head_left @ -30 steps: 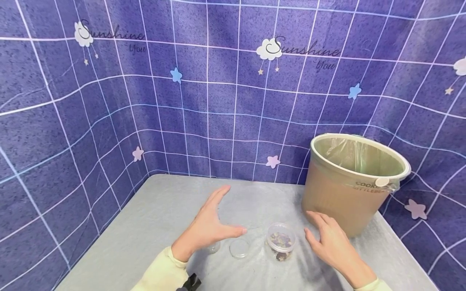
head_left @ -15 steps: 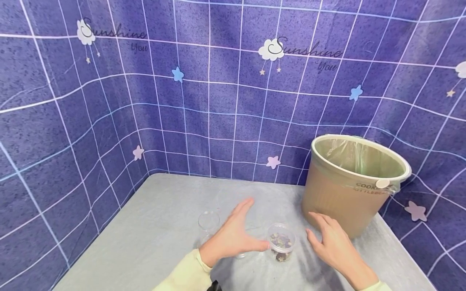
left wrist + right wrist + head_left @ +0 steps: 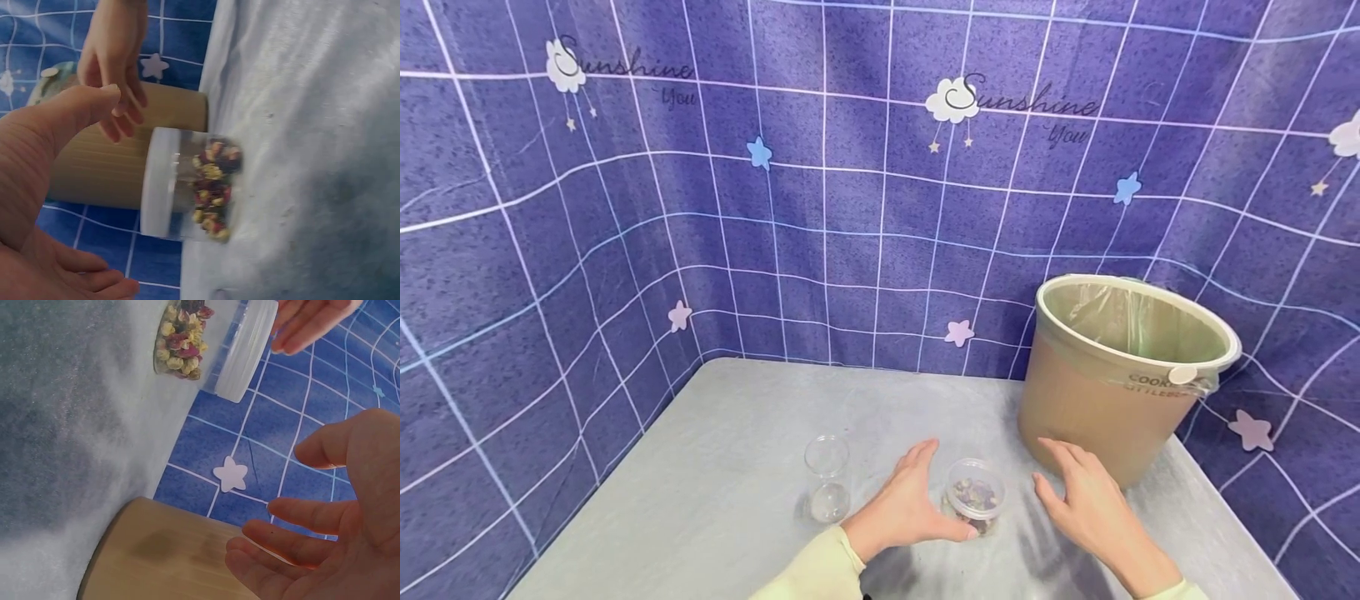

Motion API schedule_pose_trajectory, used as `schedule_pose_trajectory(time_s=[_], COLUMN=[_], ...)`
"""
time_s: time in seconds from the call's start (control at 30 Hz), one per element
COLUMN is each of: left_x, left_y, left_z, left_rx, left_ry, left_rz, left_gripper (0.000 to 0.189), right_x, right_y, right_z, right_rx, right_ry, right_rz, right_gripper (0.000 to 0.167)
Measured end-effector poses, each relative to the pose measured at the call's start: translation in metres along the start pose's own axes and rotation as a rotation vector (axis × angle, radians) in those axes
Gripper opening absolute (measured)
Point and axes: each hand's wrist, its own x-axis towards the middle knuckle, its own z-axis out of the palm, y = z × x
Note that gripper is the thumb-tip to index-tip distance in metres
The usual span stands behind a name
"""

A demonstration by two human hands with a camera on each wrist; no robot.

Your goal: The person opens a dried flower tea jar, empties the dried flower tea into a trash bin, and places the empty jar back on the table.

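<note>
A clear round jar (image 3: 973, 492) with a translucent lid stands upright on the table between both hands. Dried flower buds (image 3: 215, 190), yellow and dark red, fill part of it, as the left wrist view shows. My left hand (image 3: 906, 508) is at the jar's left side, thumb and fingers spread; the left wrist view has a gap between them and the jar. To the right of the jar hovers my right hand (image 3: 1086, 508), its fingers loosely bent, holding nothing. An empty clear jar (image 3: 828, 479) stands left of my left hand.
A tan bin (image 3: 1097, 400) lined with a clear bag stands on the right of the table, just behind my right hand. The grey-white table cover (image 3: 700, 475) reaches back to a purple-blue grid curtain (image 3: 850, 208) with stars and clouds.
My left hand has moved right, from beside the empty jar to the jar of flower buds. The empty jar is uncovered; a clear disc on the table is now hidden. My right hand has barely moved.
</note>
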Motion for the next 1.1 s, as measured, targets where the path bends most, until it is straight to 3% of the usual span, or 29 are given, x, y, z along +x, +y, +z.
schedule_pose_trajectory(time_s=[0.4,0.7,1.1], left_x=[0.008,0.015,0.019], left_y=[-0.007,-0.011,-0.013], left_z=[0.026,0.039,0.051], left_rx=[0.052,0.144,0.17], left_ry=[0.026,0.078,0.138], left_rz=[-0.065,-0.063,-0.055], left_gripper=[0.13,0.123,0.114], right_x=[-0.005,-0.005,-0.007], right_y=[0.002,0.003,0.003], right_z=[0.002,0.003,0.003], right_rx=[0.006,-0.003,-0.003], right_ry=[-0.006,0.005,-0.013], right_rz=[0.014,0.0,0.007], right_gripper=[0.048,0.047,0.048])
